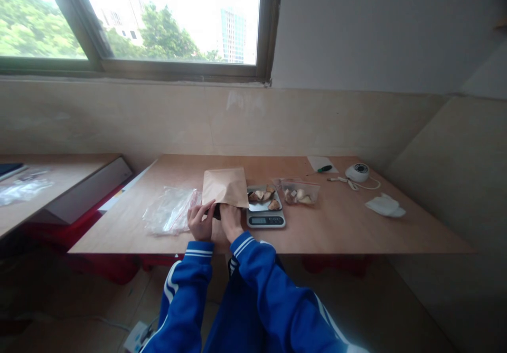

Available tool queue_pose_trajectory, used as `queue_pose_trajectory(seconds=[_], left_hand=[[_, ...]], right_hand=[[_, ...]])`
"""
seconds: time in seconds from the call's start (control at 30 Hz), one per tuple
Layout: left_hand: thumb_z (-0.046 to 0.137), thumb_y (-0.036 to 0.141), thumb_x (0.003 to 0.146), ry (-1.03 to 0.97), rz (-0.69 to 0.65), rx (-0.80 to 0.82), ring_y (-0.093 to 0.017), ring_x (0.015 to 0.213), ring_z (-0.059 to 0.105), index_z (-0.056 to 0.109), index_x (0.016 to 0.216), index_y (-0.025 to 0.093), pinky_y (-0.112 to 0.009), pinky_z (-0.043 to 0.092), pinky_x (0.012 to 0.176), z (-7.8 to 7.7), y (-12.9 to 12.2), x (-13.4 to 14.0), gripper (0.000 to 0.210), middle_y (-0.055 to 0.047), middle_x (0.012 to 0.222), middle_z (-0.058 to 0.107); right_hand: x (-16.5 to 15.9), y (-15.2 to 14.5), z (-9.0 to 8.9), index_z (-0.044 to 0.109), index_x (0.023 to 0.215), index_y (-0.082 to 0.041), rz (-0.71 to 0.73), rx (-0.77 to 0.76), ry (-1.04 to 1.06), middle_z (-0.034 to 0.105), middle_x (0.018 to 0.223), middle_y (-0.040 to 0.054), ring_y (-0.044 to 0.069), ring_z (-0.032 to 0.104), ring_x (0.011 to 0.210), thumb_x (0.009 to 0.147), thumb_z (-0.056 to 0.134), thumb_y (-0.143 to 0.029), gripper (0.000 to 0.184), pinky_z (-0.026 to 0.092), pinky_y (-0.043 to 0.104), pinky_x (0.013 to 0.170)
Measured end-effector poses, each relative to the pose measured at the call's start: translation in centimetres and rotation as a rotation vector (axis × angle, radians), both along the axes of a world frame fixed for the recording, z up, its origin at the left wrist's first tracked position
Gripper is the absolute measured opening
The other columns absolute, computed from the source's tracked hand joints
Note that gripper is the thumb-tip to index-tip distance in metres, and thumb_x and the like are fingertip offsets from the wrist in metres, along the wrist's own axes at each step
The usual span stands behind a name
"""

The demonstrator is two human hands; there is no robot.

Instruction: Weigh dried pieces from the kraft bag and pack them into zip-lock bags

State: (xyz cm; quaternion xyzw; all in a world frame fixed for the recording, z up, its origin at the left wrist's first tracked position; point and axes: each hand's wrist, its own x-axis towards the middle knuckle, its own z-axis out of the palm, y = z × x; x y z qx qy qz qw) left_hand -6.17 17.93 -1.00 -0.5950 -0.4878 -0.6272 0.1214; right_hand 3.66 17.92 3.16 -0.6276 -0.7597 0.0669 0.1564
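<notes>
While the paper bag (pixel 224 184) lies just ahead, left of the scale (pixel 273 225), mouth toward us, our left hand (pixel 201 225) pinches its edge; our right hand (pixel 231 220), nearer the scale, is inside, its grip hidden: we cannot tell.

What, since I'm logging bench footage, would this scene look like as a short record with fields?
Left hand: at the mouth edge of a brown paper bag
Right hand: partly inside the bag's mouth, fingers hidden
Scale: right of the paper bag; display unreadable
On scale: brownish pieces
Right of scale: clear bag holding pale pieces
Left of paper bag: clear plastic bags
Farther right: green-handled screwdriver, white dome-shaped device, crumpled white item
</notes>
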Motion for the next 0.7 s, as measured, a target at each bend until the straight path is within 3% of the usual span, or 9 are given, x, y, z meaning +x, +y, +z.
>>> queue_pose_trajectory(seconds=[0.1,0.2,0.33,0.43,0.57,0.7], left_hand=[[0.063,0.031,0.083,-0.022,0.011,-0.013,-0.016,0.064,0.053,0.074,0.09,0.026,-0.032,0.042,0.069,0.1,0.0,-0.1,0.014,-0.001,0.067,0.062],[0.063,0.033,0.083,-0.045,0.034,-0.023,-0.017,0.064,0.052,0.074,0.09,0.026,-0.032,0.041,0.07,0.2,-0.1,-0.1,0.015,-0.001,0.068,0.062],[0.062,0.034,0.084,-0.055,0.021,-0.048,-0.016,0.062,0.052,0.074,0.091,0.025,-0.032,0.04,0.071,0.3,-0.2,-0.1,0.017,-0.001,0.068,0.063],[0.062,0.035,0.083,-0.072,0.023,-0.077,-0.017,0.063,0.052,0.074,0.09,0.026,-0.033,0.041,0.073,0.2,-0.2,0.0,0.017,-0.001,0.068,0.062],[0.063,0.036,0.082,-0.084,0.039,-0.09,-0.016,0.064,0.053,0.075,0.089,0.026,-0.033,0.042,0.074,0.0,-0.2,0.0,0.016,-0.001,0.069,0.062],[0.064,0.033,0.082,-0.06,0.018,-0.061,-0.016,0.065,0.053,0.075,0.09,0.026,-0.032,0.042,0.074,0.0,-0.2,0.0,0.015,-0.001,0.07,0.062]], right_hand=[[0.4,-1.0,0.2,0.062,0.105,-0.008,0.008,0.024,0.004,0.071,0.091,0.0171,0.025,0.07,0.083,0.091,0.038,-0.005,0.028,0.056,0.033,0.073],[1.2,-3.1,0.5,0.056,0.117,-0.011,0.084,0.124,0.073,0.067,0.106,0.0146,0.023,0.065,0.1,0.092,0.04,-0.008,0.03,0.053,0.033,0.086],[3.6,-7.1,1.0,0.054,0.12,-0.017,0.27,0.301,0.386,0.065,0.109,0.0082,0.019,0.06,0.105,0.09,0.049,-0.013,0.031,0.048,0.032,0.094],[6.6,-9.2,1.2,0.054,0.118,-0.021,0.192,0.398,0.559,0.066,0.106,0.0065,0.02,0.061,0.1,0.088,0.054,-0.02,0.03,0.048,0.035,0.092],[11.0,-8.1,0.9,0.06,0.11,-0.021,0.031,0.481,0.493,0.067,0.102,0.0077,0.022,0.061,0.097,0.089,0.051,-0.02,0.023,0.047,0.039,0.09],[13.5,-4.5,0.0,0.065,0.104,-0.019,0.032,0.486,0.288,0.069,0.106,0.0075,0.022,0.058,0.104,0.089,0.046,-0.01,0.026,0.041,0.04,0.096]])
